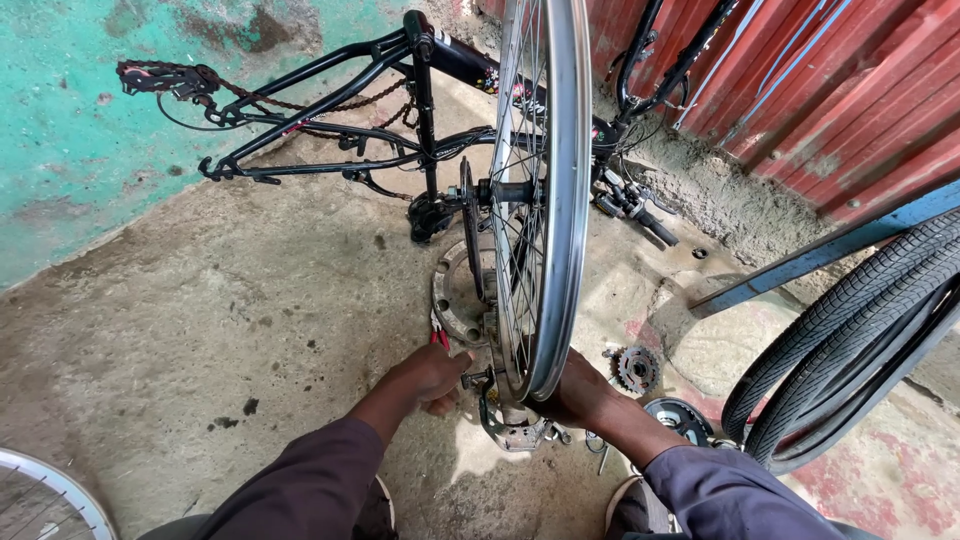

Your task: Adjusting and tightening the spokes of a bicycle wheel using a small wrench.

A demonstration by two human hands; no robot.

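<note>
Wheel: bare spoked rim (545, 190), no tyre, upright on the concrete floor (250, 330), seen edge-on from above, between the two hands.
Left hand: left hand (428, 378) low on the near left of the rim, clenched around pliers (439, 338) with red handles; only the handle tips show past the knuckles.
Right hand: right hand (578, 392) against the lower right of the rim, fingers wrapped round its far edge, grasping it and holding the wheel upright.
Below rim: grey metal part (515, 428), perhaps a derailleur, lies on the floor just under the rim; exact contact with the hands cannot be told.
Hub: axle (505, 192) and disc sit mid-wheel, well above the hands.
Floor parts: round metal ring (455, 295) flat behind the wheel; sprocket (637, 368) just right of the rim; dark round part (680, 418) near the right sleeve.
Background: black bike frame (400, 100) lying upside down with chain (330, 105) slack; tyres (860, 330) leaning at right; second rim (45, 495) at lower left corner.
Step in hand: judged as work with the pliers on a small fitting at the foot of the wheel, the other hand steadying.
Next move calls for: judged, a firm hold on the rim so it does not roll, and a square bite of the pliers on the fitting, which is hidden behind the left hand.
</note>
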